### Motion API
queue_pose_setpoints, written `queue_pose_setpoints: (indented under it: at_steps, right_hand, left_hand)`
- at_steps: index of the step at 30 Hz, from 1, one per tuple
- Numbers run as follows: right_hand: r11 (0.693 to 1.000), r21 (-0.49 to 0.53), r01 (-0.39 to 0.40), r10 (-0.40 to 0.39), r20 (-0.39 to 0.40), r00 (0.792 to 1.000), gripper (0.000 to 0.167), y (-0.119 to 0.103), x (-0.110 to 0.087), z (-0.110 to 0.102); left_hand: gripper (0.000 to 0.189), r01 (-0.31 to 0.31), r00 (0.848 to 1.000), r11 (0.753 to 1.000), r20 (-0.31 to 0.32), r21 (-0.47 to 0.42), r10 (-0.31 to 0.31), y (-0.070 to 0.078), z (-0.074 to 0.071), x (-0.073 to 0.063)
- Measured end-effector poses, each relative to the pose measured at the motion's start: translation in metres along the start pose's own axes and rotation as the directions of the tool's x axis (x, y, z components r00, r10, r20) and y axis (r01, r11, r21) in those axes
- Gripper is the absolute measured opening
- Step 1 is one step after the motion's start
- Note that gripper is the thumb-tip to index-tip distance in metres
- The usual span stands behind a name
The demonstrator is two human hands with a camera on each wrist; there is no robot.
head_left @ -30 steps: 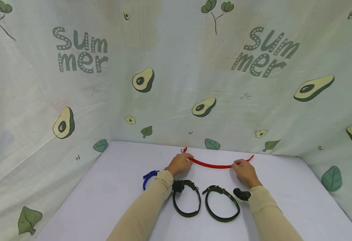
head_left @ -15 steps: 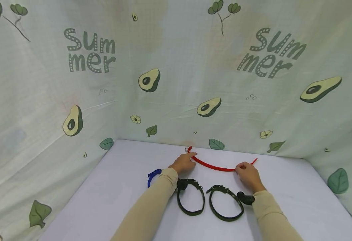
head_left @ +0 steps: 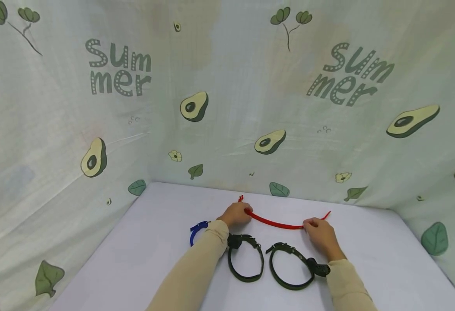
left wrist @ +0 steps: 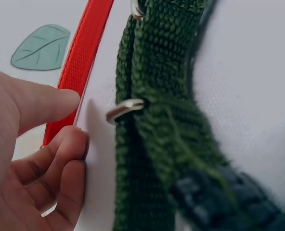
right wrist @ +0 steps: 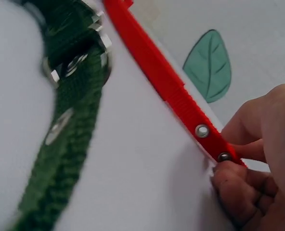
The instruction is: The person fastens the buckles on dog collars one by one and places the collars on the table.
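In the head view a red collar (head_left: 275, 224) sags in a shallow curve between both hands. My left hand (head_left: 236, 214) pinches it near its far left end, which sticks out past the fingers. Thumb and curled fingers meet on the red webbing (left wrist: 92, 43) in the left wrist view. Toward the free tip my right hand (head_left: 322, 235) pinches the strap, right by its metal eyelets (right wrist: 202, 130). Two dark green collars, a left one (head_left: 263, 263) and a right one (head_left: 287, 285), lie in loops nearer to me. A blue collar (head_left: 193, 235) is partly hidden behind my left sleeve.
A white tabletop (head_left: 134, 255) carries all the collars. Behind it and at both sides hangs a pale cloth (head_left: 227, 95) printed with avocados and leaves. Small black wrist cameras, the left one (head_left: 235, 241) and the right one (head_left: 318, 268), overlap the green collars in the head view.
My left index finger, extended half a second ago, is now curled on the red collar. The collar has shifted slightly toward me. The right hand keeps its pinch; the head view has shifted a little.
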State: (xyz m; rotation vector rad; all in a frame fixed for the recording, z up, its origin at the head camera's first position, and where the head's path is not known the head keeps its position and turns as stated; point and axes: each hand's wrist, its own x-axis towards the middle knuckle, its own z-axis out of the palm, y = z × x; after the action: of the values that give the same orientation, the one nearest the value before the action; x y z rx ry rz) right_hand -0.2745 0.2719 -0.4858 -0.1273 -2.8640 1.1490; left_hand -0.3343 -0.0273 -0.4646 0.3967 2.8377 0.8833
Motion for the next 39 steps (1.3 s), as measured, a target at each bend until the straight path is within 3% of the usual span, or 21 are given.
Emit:
queue_pose_setpoints:
  at_steps: [10, 16, 19, 23, 24, 27, 32, 34, 39]
  right_hand:
    - [1.0, -0.004, -0.003, 0.003, 0.026, 1.0, 0.037, -0.004, -0.011, -0.008]
    - [0.988, 0.149, -0.047, 0.055, -0.053, 0.997, 0.043, 0.0, -0.024, -0.007]
    - [0.946, 0.313, -0.089, 0.127, -0.103, 0.987, 0.043, 0.003, -0.031, -0.003]
    - [0.841, 0.533, -0.097, 0.197, -0.134, 0.971, 0.04, 0.002, -0.038, 0.002]
    - [0.818, 0.569, -0.081, 0.199, -0.148, 0.969, 0.038, 0.001, -0.038, 0.003]
    - [0.792, 0.61, -0.024, 0.185, -0.203, 0.962, 0.034, -0.008, -0.042, 0.003]
    - [0.746, 0.663, 0.065, 0.17, -0.284, 0.944, 0.028, -0.026, -0.053, 0.005]
    - [0.744, 0.662, 0.092, 0.157, -0.308, 0.938, 0.027, -0.029, -0.059, 0.006]
    - [0.789, 0.596, 0.152, 0.098, -0.365, 0.926, 0.038, -0.034, -0.07, 0.007]
  left_hand:
    - [0.009, -0.032, 0.999, 0.999, -0.019, -0.018, 0.032, -0.002, -0.002, -0.006]
    - [0.01, -0.066, 0.997, 0.995, -0.031, -0.073, 0.064, -0.004, -0.007, -0.013]
    - [0.01, -0.084, 0.996, 0.991, -0.04, -0.101, 0.08, -0.005, -0.007, -0.019]
    - [0.015, -0.116, 0.989, 0.982, -0.103, -0.151, 0.101, -0.007, -0.007, -0.031]
    - [0.017, -0.123, 0.986, 0.98, -0.131, -0.159, 0.102, -0.007, -0.007, -0.034]
    - [0.019, -0.151, 0.971, 0.968, -0.217, -0.203, 0.106, -0.005, -0.009, -0.046]
    - [0.021, -0.207, 0.949, 0.939, -0.29, -0.273, 0.125, -0.001, -0.008, -0.068]
    - [0.022, -0.232, 0.939, 0.928, -0.315, -0.292, 0.136, 0.0, -0.005, -0.076]
    - [0.032, -0.279, 0.911, 0.909, -0.384, -0.31, 0.149, 0.008, 0.001, -0.091]
